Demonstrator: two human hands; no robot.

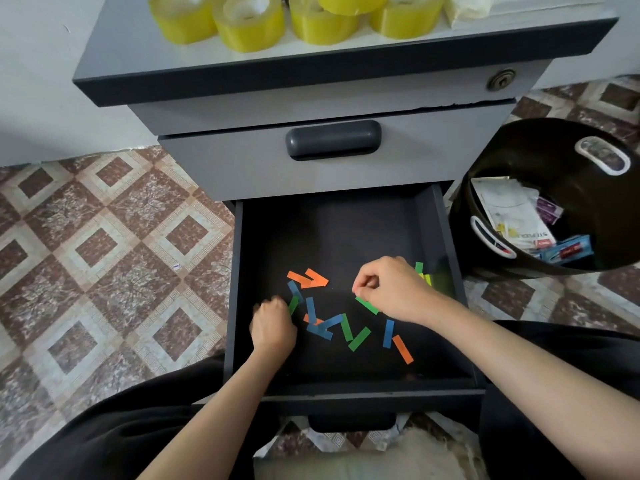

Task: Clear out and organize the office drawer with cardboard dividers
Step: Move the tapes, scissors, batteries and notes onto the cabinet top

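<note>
The bottom drawer (446,237) of a grey cabinet stands pulled out, dark inside. Several small paper strips, orange (306,278), blue (320,329) and green (359,338), lie scattered on its floor. My right hand (391,289) is over the right-centre of the drawer, fingertips pinching at a green strip (367,304). My left hand (272,325) is curled at the left side, fingertips on a green strip (293,304). More green and yellow strips (423,273) show behind my right hand.
A black bin (568,161) with white handles stands right of the drawer, holding paper packets and wrappers. Several yellow tape rolls (249,22) sit on the cabinet top. The upper drawer (332,138) is closed. Patterned tile floor lies to the left.
</note>
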